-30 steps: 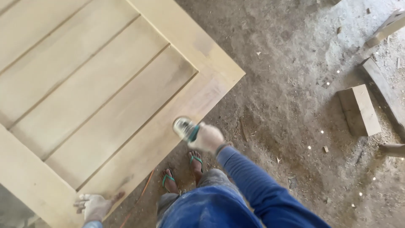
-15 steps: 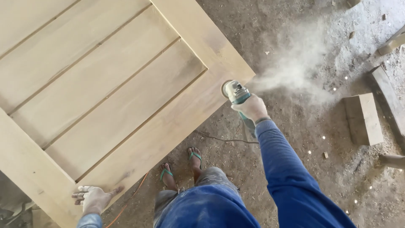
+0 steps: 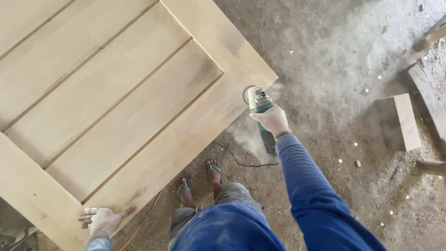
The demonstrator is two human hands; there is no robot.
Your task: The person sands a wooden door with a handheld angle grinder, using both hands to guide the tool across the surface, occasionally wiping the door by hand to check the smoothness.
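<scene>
A large pale wooden door panel [image 3: 116, 102] with recessed slats fills the left of the head view. My right hand [image 3: 272, 120], dusty, grips a green-and-grey angle grinder [image 3: 258, 102] whose disc meets the panel's near edge close to its right corner. Fine dust hangs around the tool and drifts off to the right. My left hand [image 3: 103, 221] rests with its fingers spread on the panel's lower corner. A dark cord [image 3: 237, 160] trails from the grinder across the floor.
My feet in green flip-flops [image 3: 200, 181] stand on a dirt floor [image 3: 325, 69] covered in sawdust. A wooden block [image 3: 400, 122] and longer timber pieces [image 3: 425, 93] lie at the right. An orange cable [image 3: 148, 216] runs under the panel edge.
The grinder went from the middle of the panel's near edge to its right corner. A thick dust cloud rose half a second ago and has since thinned. My left hand stayed put.
</scene>
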